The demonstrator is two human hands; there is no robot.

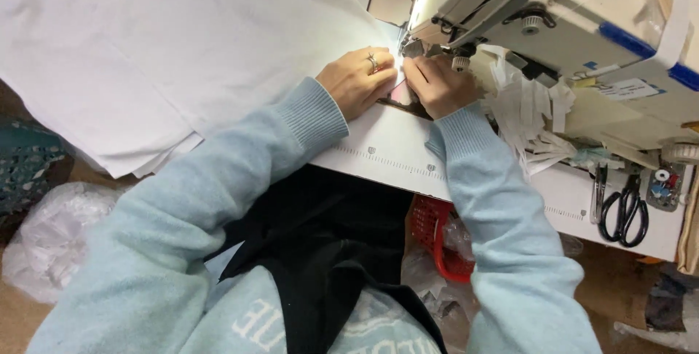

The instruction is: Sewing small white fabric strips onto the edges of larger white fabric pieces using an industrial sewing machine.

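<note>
Both hands press flat, fingers extended, on a small dark fabric piece point(402, 96) at the sewing machine point(553, 12) needle: left hand point(358, 81), right hand point(437, 84). Stitching appears under way; white cloth point(167, 48) lies left on the table point(393, 151), scissors point(625, 212) right.

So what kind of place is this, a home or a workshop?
Likely a garment sewing workshop: an industrial sewing machine, a big stack of white fabric, and black scissors on the worktable.
</note>
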